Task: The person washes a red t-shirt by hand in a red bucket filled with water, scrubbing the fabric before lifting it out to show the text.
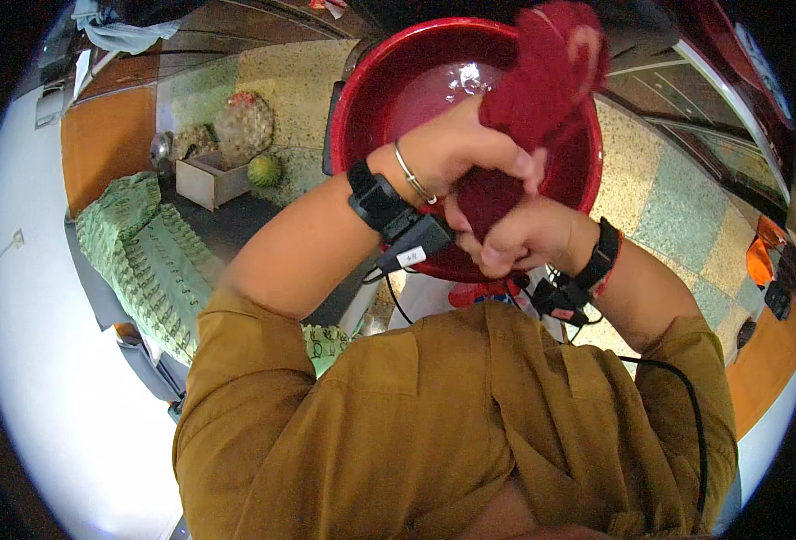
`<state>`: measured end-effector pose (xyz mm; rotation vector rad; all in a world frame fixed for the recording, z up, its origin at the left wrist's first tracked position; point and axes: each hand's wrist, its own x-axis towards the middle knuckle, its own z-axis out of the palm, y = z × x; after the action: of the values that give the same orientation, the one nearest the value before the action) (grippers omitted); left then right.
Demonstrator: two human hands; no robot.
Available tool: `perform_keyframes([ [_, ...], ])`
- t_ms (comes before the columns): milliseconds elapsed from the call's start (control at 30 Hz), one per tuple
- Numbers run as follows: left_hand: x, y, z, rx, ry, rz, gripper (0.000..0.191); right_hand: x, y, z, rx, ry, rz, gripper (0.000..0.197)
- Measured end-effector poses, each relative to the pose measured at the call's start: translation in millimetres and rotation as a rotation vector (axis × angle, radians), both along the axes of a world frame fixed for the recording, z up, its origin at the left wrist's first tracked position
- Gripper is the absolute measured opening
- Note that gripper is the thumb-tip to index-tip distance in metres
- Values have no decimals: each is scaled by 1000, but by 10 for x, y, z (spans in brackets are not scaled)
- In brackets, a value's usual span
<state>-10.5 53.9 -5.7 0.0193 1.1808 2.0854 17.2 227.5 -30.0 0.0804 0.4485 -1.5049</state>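
A dark red cloth (548,74) is bunched between my two hands, over a round red tub (464,27). My left hand (462,145) grips its middle, and my right hand (530,233) is closed on the lower end. Above my left hand the cloth spreads out past the tub's far right rim. It bears a paler curved mark and looks slightly blurred. Shallow liquid (432,94) with bright reflections lies in the tub. Both wrists wear black straps with small cabled devices; a metal bangle circles my left wrist.
To the left, a pale open box (205,185) stands beside a green striped round fruit (264,171) and a netted bag (244,127). A green patterned cloth (161,256) drapes nearby. Speckled tiles (685,202) cover the floor. Black cables (692,398) hang near both arms.
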Motion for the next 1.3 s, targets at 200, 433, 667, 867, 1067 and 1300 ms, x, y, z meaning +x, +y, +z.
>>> perform_keyframes([
  [200,141,117,-142,-281,58,556,30,-206,19,56,325,655,-5,40],
  [433,264,-44,-328,-531,-536,1247,67,145,-72,552,938,2551,-233,77],
  [667,517,278,-151,-153,-597,1113,77,8,-110,122,589,2634,-647,61],
  [867,640,441,235,138,-443,1132,61,1,-92,151,436,2497,-893,68],
  [1067,810,378,415,133,-339,1199,53,252,-76,379,642,2310,-704,70],
  [1300,908,416,707,-216,107,1350,46,394,-165,600,728,1952,-582,67],
])
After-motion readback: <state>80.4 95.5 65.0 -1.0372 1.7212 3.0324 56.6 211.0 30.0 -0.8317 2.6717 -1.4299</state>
